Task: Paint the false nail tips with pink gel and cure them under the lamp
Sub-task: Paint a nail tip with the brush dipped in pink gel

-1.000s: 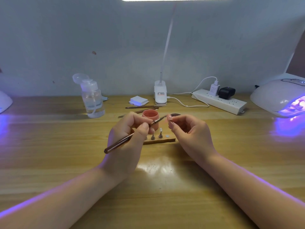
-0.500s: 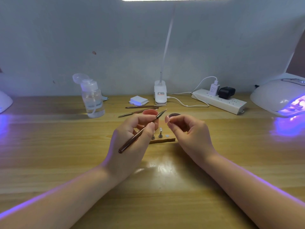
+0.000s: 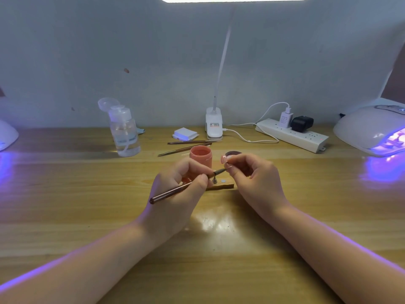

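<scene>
My left hand (image 3: 179, 194) grips a thin brown gel brush (image 3: 175, 190), its tip pointing right toward my right hand (image 3: 252, 178). My right hand pinches a small pink false nail tip (image 3: 225, 159) between thumb and forefinger, and the brush tip nearly touches it. Behind the hands stands an open pot of pink gel (image 3: 201, 155) with its dark lid (image 3: 232, 153) beside it. A wooden strip holder (image 3: 221, 186) with small metal stands lies on the table between my hands. The curing lamp (image 3: 370, 130) glows violet at the far right.
A clear pump bottle (image 3: 125, 132) stands back left. Two spare brushes (image 3: 186, 145), a white pad stack (image 3: 185, 134), a clip desk lamp base (image 3: 214, 126) and a power strip (image 3: 293, 133) with plugs line the back. Another violet-lit lamp (image 3: 6, 137) sits at the left edge.
My left hand lowered the brush from a steep tilt near the pot back toward the nail tip. My right hand lifted the nail tip slightly.
</scene>
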Motion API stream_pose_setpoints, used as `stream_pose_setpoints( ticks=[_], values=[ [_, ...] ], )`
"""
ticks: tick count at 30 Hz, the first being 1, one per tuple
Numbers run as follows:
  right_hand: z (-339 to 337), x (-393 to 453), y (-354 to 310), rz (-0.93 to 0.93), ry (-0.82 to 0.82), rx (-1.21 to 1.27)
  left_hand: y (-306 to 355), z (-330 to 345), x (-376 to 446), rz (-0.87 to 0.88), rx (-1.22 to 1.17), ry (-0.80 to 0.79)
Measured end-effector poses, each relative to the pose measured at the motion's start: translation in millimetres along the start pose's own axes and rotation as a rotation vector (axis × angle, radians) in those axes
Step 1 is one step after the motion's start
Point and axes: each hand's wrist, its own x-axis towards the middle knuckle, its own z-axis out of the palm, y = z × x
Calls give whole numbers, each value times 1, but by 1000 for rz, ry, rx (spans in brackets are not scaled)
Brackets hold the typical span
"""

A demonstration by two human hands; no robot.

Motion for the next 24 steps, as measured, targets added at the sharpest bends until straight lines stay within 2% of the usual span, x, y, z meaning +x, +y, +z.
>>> stream_pose_setpoints(
  ticks=[4,10,16,21,24],
  values=[
    [-1,0,1,20,-11,16,-2,-1,1,-5,-61,62],
    [-1,0,1,56,-49,52,-4,-1,3,-50,-92,26],
    [-1,-1,1,62,-54,87,-2,0,3,-27,-100,88],
    [-2,-1,-1,51,-68,76,-2,-1,3,-40,-83,32],
    [-3,-1,-1,52,-77,61,-1,-2,2,-12,-97,50]
  ],
)
